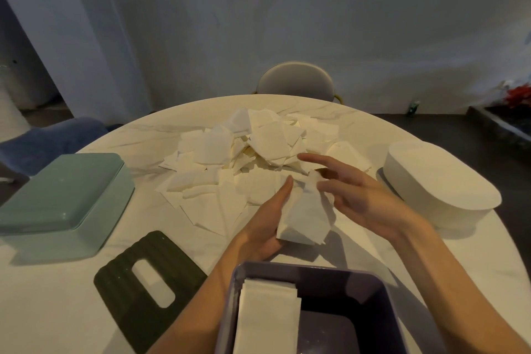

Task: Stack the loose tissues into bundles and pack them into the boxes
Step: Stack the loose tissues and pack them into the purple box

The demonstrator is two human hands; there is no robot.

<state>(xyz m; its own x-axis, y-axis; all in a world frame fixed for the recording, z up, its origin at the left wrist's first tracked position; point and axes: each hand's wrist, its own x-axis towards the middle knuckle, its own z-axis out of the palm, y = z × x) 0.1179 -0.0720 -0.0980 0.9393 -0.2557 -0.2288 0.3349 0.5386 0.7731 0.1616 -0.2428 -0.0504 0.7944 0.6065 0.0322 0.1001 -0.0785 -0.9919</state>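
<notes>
A heap of loose white tissues covers the middle of the round marble table. My left hand lies flat with straight fingers against the left side of a small bundle of tissues, supporting it from beside and below. My right hand hovers over the bundle's right side with fingers spread and straight, its fingertips near the heap. An open purple box stands at the near edge, with a stack of tissues inside its left half.
A teal box lies upside down at the left. A dark slotted lid rests flat near it. A white oval box sits at the right. A chair back stands beyond the table's far edge.
</notes>
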